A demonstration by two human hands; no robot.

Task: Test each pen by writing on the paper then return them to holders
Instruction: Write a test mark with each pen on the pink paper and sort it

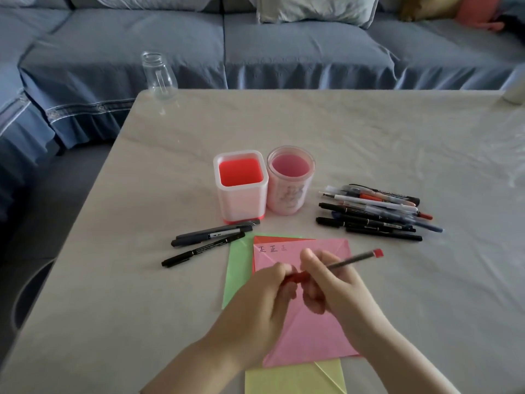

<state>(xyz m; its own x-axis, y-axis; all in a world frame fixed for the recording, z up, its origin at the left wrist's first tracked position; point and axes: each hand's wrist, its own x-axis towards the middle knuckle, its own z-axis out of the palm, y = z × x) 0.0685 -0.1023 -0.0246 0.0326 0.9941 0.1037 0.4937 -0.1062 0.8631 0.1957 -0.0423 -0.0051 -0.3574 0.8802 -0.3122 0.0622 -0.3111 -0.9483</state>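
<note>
Over the pink paper (309, 334), my right hand (332, 285) grips a thin dark pen (355, 258) with a red end, its barrel pointing up and right. My left hand (264, 297) pinches the pen's red cap (297, 277) at the near end. Three written marks (272, 248) sit at the paper's top left. A square white holder with a red inside (241, 185) and a round pink holder (290, 180) stand behind the paper, both with no pens in them. Three dark pens (210, 240) lie at the left, and a pile of several pens (377, 213) lies at the right.
Green (238, 268), red and yellow (295, 379) sheets lie under the pink one. A clear glass bottle (157, 76) stands at the table's far left corner. A white object (515, 93) sits at the far right edge. A blue sofa runs behind the table.
</note>
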